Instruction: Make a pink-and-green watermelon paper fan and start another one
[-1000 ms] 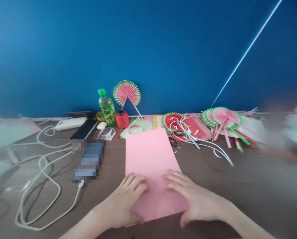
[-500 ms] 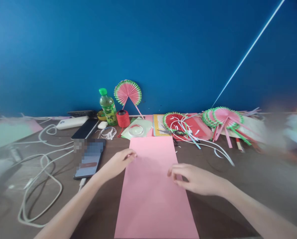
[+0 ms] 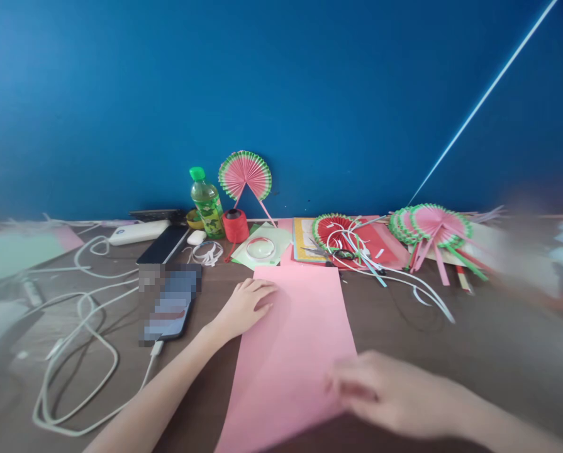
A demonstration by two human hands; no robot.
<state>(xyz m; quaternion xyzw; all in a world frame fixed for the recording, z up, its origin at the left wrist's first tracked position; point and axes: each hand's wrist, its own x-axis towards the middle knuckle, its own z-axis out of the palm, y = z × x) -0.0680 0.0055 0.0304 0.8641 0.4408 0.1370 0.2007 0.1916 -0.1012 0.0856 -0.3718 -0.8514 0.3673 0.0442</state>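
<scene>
A long sheet of pink paper [image 3: 295,340] lies lengthwise on the brown table in front of me. My left hand [image 3: 250,304] rests on its upper left part, fingers stretched out and slightly apart. At the lower right of the sheet is my right hand [image 3: 380,390], smeared by motion. Its fingers are curled around the paper's lower right corner, and the near edge slants up toward them. The fingertips are partly blurred. A pair of scissors [image 3: 326,250] lies just beyond the far edge of the sheet.
On the left are a phone [image 3: 172,305] on a white cable [image 3: 116,362] and a power bank [image 3: 138,233]. Along the wall stand a green bottle [image 3: 208,204], a red thread spool [image 3: 235,225] and a pink folded paper fan [image 3: 246,176]. More fans [image 3: 434,223] lie at right.
My right hand has moved down and toward me, and the paper's near right corner has come up with it. My left hand has shifted right and flattened onto the sheet, which has turned slightly.
</scene>
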